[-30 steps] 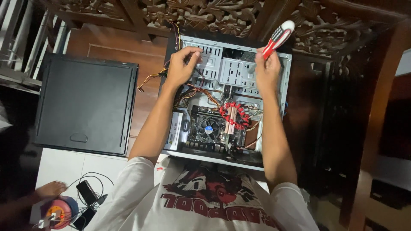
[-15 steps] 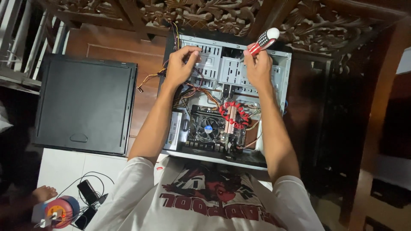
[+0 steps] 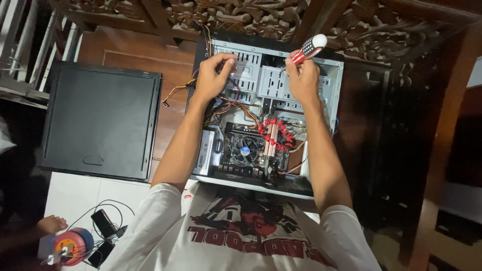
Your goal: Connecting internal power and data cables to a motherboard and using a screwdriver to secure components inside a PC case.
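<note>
Wooden floor [image 3: 175, 65] underneath: screwdriver [image 3: 307, 49] (red-striped handle, white cap) in right hand [image 3: 303, 78].

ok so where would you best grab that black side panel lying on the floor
Probably by its long edges, one hand on each. The side panel lies flat on the floor left of the open case, so there is no handle-like part to close on except the small recess near its lower edge. Come from the near side, where the white tile leaves standing room; the far side is crowded by carved wood furniture.
</note>
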